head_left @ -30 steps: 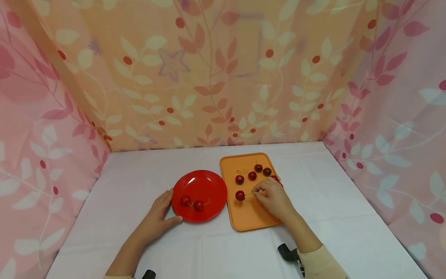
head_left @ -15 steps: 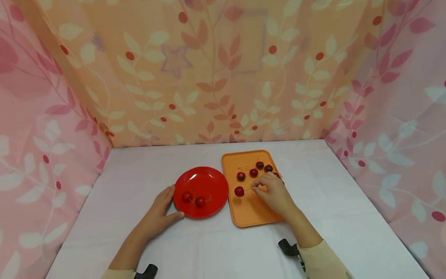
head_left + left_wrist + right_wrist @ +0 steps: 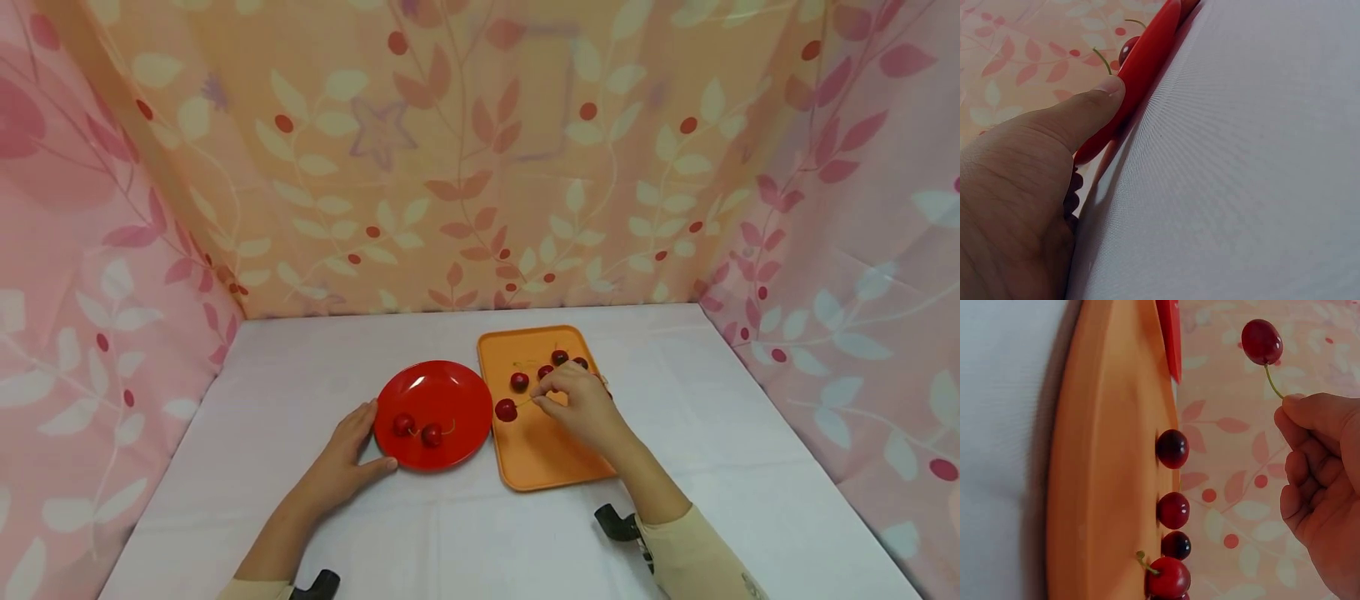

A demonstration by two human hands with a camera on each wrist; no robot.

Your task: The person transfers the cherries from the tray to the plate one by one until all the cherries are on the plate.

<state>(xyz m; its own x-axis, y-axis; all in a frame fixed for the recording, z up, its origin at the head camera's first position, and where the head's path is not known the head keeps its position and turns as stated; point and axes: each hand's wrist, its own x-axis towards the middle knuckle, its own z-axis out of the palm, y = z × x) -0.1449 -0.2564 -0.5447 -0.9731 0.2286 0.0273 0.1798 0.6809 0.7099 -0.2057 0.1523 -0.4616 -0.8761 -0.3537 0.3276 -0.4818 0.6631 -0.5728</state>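
Note:
My right hand [image 3: 577, 404] pinches the thin stem of a dark red cherry [image 3: 506, 410] between thumb and forefinger. In the right wrist view this held cherry [image 3: 1262, 342] hangs away from the others, raised above the orange tray [image 3: 1094, 456]. My left hand [image 3: 341, 462] holds the red plate [image 3: 450, 392] at its left edge, with the thumb [image 3: 1094, 103] against the rim and the fingers along the side. On the plate lie two stemmed cherries, one cherry [image 3: 403, 424] left of the other cherry [image 3: 432, 434].
Several cherries lie toward the back of the orange tray [image 3: 536, 467], among them a cherry [image 3: 519, 382] nearest the plate; my right hand partly hides some. Tray and plate sit side by side on a white cloth [image 3: 322, 358]. Patterned curtains [image 3: 480, 167] surround the table.
My right hand has lifted the cherry by its stem and shifted slightly left with it, toward the plate. My left hand stays at the plate's edge. The head view has tilted a little.

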